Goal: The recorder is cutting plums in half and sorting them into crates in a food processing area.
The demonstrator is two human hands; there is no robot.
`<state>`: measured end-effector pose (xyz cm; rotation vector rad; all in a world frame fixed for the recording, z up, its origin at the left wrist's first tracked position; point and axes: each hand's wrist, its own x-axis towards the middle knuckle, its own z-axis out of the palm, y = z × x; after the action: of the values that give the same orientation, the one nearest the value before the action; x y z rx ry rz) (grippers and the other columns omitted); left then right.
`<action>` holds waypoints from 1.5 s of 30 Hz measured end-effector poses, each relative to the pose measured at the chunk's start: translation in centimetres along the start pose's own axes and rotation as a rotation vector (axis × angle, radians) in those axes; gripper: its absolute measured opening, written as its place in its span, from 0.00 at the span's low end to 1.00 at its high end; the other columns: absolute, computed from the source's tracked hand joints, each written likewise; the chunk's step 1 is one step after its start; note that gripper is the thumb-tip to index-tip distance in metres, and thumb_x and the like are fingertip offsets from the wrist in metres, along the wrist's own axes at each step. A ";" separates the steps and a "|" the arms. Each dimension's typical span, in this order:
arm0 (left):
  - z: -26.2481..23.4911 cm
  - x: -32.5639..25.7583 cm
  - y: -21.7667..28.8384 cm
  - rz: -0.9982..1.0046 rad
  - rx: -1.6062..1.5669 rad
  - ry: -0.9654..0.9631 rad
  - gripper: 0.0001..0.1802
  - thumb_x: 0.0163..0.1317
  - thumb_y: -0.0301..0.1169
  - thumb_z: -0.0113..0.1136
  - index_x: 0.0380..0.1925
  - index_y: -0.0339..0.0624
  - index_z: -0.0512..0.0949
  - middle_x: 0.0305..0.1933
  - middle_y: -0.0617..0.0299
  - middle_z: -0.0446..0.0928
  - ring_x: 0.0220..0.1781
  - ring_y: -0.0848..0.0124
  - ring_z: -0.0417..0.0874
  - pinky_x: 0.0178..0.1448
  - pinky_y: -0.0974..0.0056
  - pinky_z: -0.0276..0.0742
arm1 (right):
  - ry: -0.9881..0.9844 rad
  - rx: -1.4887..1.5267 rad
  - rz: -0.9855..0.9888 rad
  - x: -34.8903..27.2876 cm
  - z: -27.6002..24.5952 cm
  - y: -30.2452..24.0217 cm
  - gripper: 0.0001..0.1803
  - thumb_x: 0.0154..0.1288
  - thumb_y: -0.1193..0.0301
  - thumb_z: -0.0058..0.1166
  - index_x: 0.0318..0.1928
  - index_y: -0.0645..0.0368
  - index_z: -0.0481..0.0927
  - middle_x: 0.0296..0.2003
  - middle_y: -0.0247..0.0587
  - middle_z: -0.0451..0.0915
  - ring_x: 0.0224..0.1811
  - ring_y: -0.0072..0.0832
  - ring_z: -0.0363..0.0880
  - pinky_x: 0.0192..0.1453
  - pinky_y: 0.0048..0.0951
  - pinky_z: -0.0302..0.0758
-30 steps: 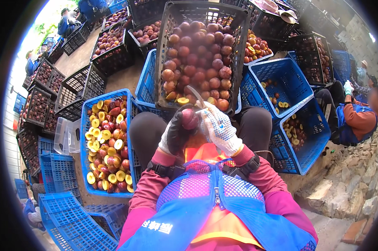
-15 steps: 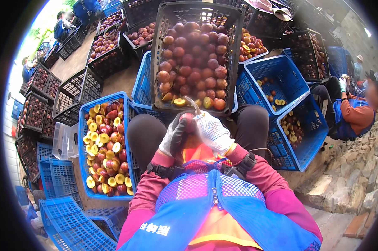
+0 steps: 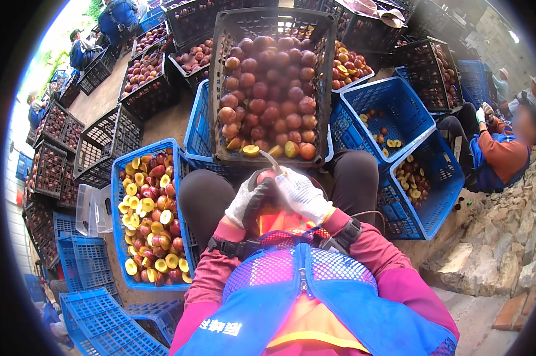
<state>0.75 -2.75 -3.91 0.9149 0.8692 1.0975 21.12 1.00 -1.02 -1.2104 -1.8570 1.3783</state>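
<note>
My left hand (image 3: 248, 200), in a grey-palmed work glove, grips a red peach (image 3: 265, 177) between my knees. My right hand (image 3: 301, 194), in a white knit glove, holds a small knife (image 3: 271, 161) with its blade against the top of that peach. Just beyond both hands stands a black crate (image 3: 220, 89) full of whole red peaches, with a few cut halves at its near edge. To my left, a blue crate (image 3: 117, 219) holds halved peaches showing yellow flesh.
Blue crates (image 3: 428, 190) with a few halves stand at my right, beside a seated person in an orange top (image 3: 499, 154). Black crates of peaches (image 3: 143, 77) fill the far left and back. Empty blue crates (image 3: 96, 314) lie at lower left. A stone wall (image 3: 505, 261) runs along the right.
Both hands stay on the peach in my lap; the knife has shifted slightly as it works around the fruit. The view has tilted a little.
</note>
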 end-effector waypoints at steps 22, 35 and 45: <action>2.9 -1.6 3.7 0.233 0.391 0.339 0.28 0.77 0.49 0.74 0.63 0.38 0.81 0.49 0.60 0.87 0.48 0.65 0.87 0.57 0.59 0.86 | 0.120 -0.710 -0.133 -2.4 -2.7 5.2 0.29 0.83 0.61 0.57 0.79 0.52 0.75 0.33 0.55 0.90 0.31 0.53 0.91 0.35 0.55 0.85; 2.5 -2.1 3.4 0.111 -0.490 0.096 0.31 0.76 0.27 0.69 0.76 0.37 0.71 0.69 0.51 0.79 0.72 0.55 0.83 0.79 0.46 0.83 | 0.226 -0.689 -0.506 -5.4 -1.3 -0.6 0.18 0.84 0.59 0.60 0.65 0.52 0.85 0.32 0.40 0.87 0.24 0.38 0.85 0.26 0.42 0.79; 3.7 -1.2 0.4 0.189 -0.469 0.185 0.22 0.81 0.38 0.70 0.66 0.39 0.78 0.62 0.59 0.81 0.65 0.66 0.83 0.77 0.59 0.79 | 0.105 -0.779 -0.475 -3.5 1.0 4.8 0.13 0.86 0.60 0.57 0.52 0.57 0.83 0.38 0.46 0.87 0.33 0.43 0.90 0.34 0.44 0.85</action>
<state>3.73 -4.43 -2.07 0.5151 0.6396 1.4903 23.58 -2.14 -5.50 -1.0191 -2.4803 0.3205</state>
